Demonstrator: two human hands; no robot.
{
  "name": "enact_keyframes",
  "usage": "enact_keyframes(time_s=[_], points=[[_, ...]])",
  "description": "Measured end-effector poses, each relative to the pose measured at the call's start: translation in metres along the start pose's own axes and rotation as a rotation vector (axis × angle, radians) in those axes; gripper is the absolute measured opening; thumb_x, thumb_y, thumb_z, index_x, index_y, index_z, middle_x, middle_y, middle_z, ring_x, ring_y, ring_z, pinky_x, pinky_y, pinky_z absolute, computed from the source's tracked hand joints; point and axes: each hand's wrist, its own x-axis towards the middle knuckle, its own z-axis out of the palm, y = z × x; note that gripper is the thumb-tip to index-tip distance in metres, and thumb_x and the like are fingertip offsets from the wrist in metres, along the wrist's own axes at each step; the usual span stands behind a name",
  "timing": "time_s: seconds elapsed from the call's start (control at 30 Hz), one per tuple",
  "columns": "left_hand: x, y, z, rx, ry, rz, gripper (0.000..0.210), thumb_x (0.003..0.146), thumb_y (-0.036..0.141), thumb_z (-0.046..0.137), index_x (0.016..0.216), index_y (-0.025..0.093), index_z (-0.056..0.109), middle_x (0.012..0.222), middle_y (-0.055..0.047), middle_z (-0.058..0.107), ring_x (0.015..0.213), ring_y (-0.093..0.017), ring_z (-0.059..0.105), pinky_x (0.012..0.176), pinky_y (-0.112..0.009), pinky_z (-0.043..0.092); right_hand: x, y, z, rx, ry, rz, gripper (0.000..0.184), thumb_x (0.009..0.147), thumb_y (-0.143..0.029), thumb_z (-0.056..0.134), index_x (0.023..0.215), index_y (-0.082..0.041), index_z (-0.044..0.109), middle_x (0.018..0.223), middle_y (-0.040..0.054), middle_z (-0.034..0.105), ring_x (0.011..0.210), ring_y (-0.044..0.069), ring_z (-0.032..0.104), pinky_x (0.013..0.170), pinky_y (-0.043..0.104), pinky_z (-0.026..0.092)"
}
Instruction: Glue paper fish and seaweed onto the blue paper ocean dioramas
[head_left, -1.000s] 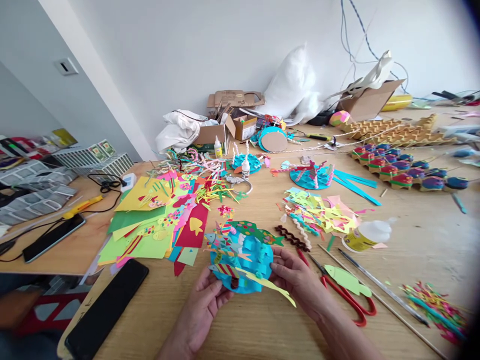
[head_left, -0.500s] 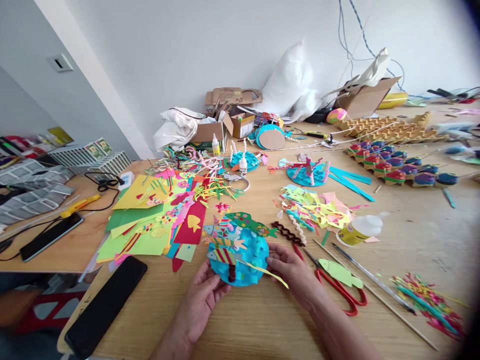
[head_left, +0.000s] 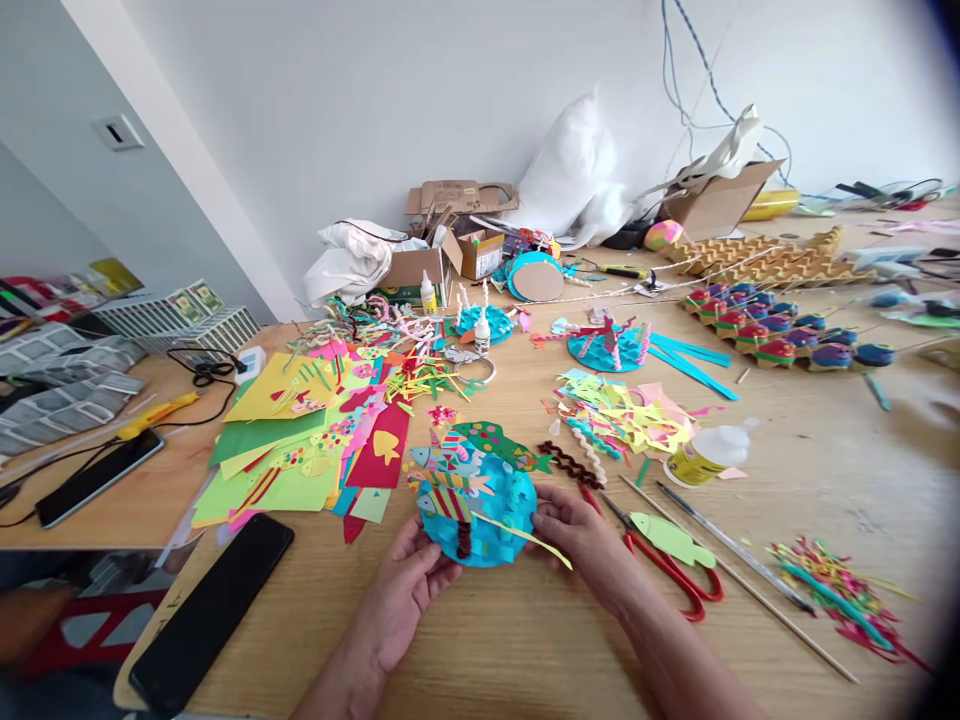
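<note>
A round blue paper base [head_left: 491, 545] bears several paper fish, among them a green spotted fish [head_left: 499, 445] and a red-striped fish [head_left: 444, 503]. A dark brown fuzzy stem [head_left: 464, 541] rises at its front, and a thin yellow-green strip [head_left: 529, 540] sticks out to the right. My left hand [head_left: 411, 580] grips the base by its lower left edge, fingers partly under it. At its right edge, my right hand [head_left: 574, 535] is closed on the rim. Red-handled scissors [head_left: 686, 585] lie right of my right hand, partly under a light green paper fish [head_left: 673, 540].
Coloured paper sheets [head_left: 277, 450] spread to the left, beside a black phone [head_left: 214, 610]. Paper scraps [head_left: 622, 415], a glue bottle [head_left: 705, 458], a wooden stick [head_left: 750, 590] and a pen [head_left: 731, 545] lie to the right. Another blue base [head_left: 609, 348] stands farther back.
The view has shifted slightly. Both hands keep hold of the blue base, which stays almost in place. A blurred shape has appeared at the far right edge.
</note>
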Motion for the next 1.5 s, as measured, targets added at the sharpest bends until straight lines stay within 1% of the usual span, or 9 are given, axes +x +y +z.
enact_keyframes(time_s=[0.13, 0.3, 0.5, 0.7, 0.87, 1.03, 1.23, 1.33, 1.5], points=[[-0.001, 0.001, 0.001, 0.029, -0.012, -0.003, 0.029, 0.07, 0.02, 0.064, 0.099, 0.021, 0.058, 0.097, -0.004, 0.062, 0.079, -0.015, 0.059, 0.07, -0.028, 0.047, 0.0, 0.003, -0.002, 0.04, -0.002, -0.029, 0.041, 0.07, -0.036, 0.059, 0.107, -0.019, 0.051, 0.074, 0.0024, 0.064, 0.066, 0.015, 0.061, 0.039, 0.018, 0.036], [-0.004, 0.003, 0.002, 0.046, 0.039, -0.001, 0.034, 0.065, 0.021, 0.068, 0.097, 0.02, 0.058, 0.094, -0.004, 0.062, 0.077, -0.015, 0.059, 0.069, -0.028, 0.047, -0.001, 0.002, 0.0, 0.048, -0.008, -0.026, 0.038, 0.07, -0.034, 0.059, 0.103, -0.018, 0.052, 0.069, 0.0002, 0.063, 0.061, 0.014, 0.06, 0.039, 0.018, 0.035], [-0.009, 0.007, -0.001, 0.038, 0.024, 0.003, 0.034, 0.066, 0.022, 0.068, 0.098, 0.02, 0.058, 0.089, -0.004, 0.062, 0.071, -0.013, 0.058, 0.066, -0.027, 0.047, 0.0, -0.005, 0.006, 0.058, -0.026, 0.0, 0.037, 0.069, -0.032, 0.059, 0.103, -0.019, 0.051, 0.069, -0.0007, 0.063, 0.058, 0.012, 0.059, 0.04, 0.019, 0.033], [-0.014, 0.011, -0.002, 0.044, 0.078, -0.008, 0.033, 0.062, 0.023, 0.071, 0.093, 0.02, 0.059, 0.086, -0.002, 0.063, 0.069, -0.012, 0.058, 0.065, -0.026, 0.046, -0.003, -0.021, 0.016, -0.009, 0.003, 0.049, 0.036, 0.065, -0.029, 0.061, 0.099, -0.02, 0.055, 0.061, -0.0037, 0.06, 0.052, 0.011, 0.056, 0.04, 0.018, 0.031], [-0.016, 0.011, 0.0, 0.038, 0.12, -0.022, 0.035, 0.059, 0.022, 0.073, 0.091, 0.019, 0.061, 0.088, -0.003, 0.064, 0.07, -0.012, 0.059, 0.066, -0.026, 0.046, -0.005, -0.022, 0.017, -0.018, 0.01, 0.05, 0.036, 0.065, -0.029, 0.06, 0.099, -0.02, 0.055, 0.057, -0.0048, 0.058, 0.049, 0.01, 0.054, 0.04, 0.018, 0.031], [-0.016, 0.009, 0.001, 0.045, 0.084, -0.013, 0.034, 0.061, 0.022, 0.071, 0.093, 0.02, 0.06, 0.088, -0.003, 0.065, 0.072, -0.013, 0.058, 0.066, -0.026, 0.046, -0.005, -0.014, 0.013, 0.033, -0.006, 0.023, 0.038, 0.066, -0.027, 0.059, 0.103, -0.02, 0.053, 0.061, -0.0035, 0.061, 0.051, 0.01, 0.055, 0.041, 0.018, 0.031], [-0.013, 0.01, 0.007, 0.04, 0.043, 0.006, 0.032, 0.064, 0.023, 0.069, 0.095, 0.019, 0.06, 0.089, -0.004, 0.063, 0.071, -0.012, 0.058, 0.066, -0.026, 0.046, 0.0, -0.006, 0.002, 0.07, -0.034, -0.036, 0.039, 0.068, -0.032, 0.06, 0.104, -0.019, 0.055, 0.07, 0.0005, 0.065, 0.057, 0.012, 0.057, 0.044, 0.02, 0.035], [-0.008, 0.012, 0.012, 0.029, 0.026, 0.017, 0.031, 0.065, 0.023, 0.069, 0.095, 0.02, 0.06, 0.088, -0.003, 0.063, 0.072, -0.012, 0.058, 0.066, -0.026, 0.045, 0.002, -0.011, -0.003, 0.052, 0.003, -0.032, 0.041, 0.066, -0.032, 0.062, 0.105, -0.02, 0.056, 0.07, 0.0008, 0.064, 0.056, 0.011, 0.056, 0.042, 0.019, 0.035], [0.005, 0.018, 0.025, 0.004, -0.041, 0.045, 0.032, 0.065, 0.022, 0.068, 0.097, 0.021, 0.06, 0.086, -0.004, 0.064, 0.075, -0.015, 0.059, 0.068, -0.027, 0.044, 0.007, -0.036, -0.012, 0.044, 0.089, -0.016, 0.039, 0.061, -0.033, 0.066, 0.097, -0.02, 0.061, 0.067, 0.0001, 0.064, 0.057, 0.012, 0.057, 0.038, 0.016, 0.032]])
